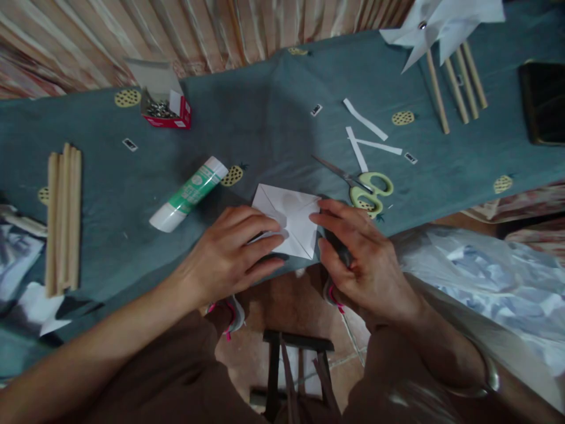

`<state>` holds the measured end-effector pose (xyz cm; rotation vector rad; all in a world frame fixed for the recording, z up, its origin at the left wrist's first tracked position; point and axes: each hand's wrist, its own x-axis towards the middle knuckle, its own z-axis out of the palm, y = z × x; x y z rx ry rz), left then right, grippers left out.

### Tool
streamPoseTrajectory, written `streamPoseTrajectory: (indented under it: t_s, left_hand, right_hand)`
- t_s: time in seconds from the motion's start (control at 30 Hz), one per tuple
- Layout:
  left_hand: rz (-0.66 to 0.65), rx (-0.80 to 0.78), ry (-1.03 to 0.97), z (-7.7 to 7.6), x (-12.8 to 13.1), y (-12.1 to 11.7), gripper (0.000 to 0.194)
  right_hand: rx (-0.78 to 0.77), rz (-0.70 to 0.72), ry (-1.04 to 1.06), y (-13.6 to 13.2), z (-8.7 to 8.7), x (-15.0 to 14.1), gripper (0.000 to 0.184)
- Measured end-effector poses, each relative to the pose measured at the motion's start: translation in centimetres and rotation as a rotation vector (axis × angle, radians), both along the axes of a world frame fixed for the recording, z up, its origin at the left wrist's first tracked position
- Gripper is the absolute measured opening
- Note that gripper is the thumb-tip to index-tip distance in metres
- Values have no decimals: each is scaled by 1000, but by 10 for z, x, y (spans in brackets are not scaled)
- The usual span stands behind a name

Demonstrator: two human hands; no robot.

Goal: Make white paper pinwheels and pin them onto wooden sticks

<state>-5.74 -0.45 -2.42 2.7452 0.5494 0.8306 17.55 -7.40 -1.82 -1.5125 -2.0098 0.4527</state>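
A folded white paper square (291,219) lies near the front edge of a table covered in teal cloth (265,112). My left hand (232,253) rests on the paper's left corner, fingers stretched flat and pressing it down. My right hand (362,253) touches the paper's right corner with its fingertips, fingers extended. Neither hand grips anything. A green and white glue stick (189,193) lies to the left of the paper. Yellow-handled scissors (359,185) lie just right of it.
A bundle of wooden sticks (64,218) lies at the left, more sticks (459,82) and a white paper pinwheel (435,23) at the far right. An open red box of pins (165,103) stands behind. White paper strips (366,135) lie mid-table. A plastic bag (494,277) hangs right.
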Motion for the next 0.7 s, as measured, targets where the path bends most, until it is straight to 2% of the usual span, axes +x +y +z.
streamPoseTrajectory:
  t_s: [0.13,0.3,0.57,0.7]
  left_hand:
    - [-28,107,62,0,3,-3,20]
    - [5,191,144,0,3,-7,7]
    - [-18,180,115,3,-2,-11,9]
    - [-16,179,80,3,-2,-13,7]
  right_hand:
    - [-2,80,-27,-1,-2,-2,38]
    - [-35,100,-31,1,-1,-2,43]
    - [-160,184,0,3,6,3,51]
    - [-174,213,60,4,7,5,45]
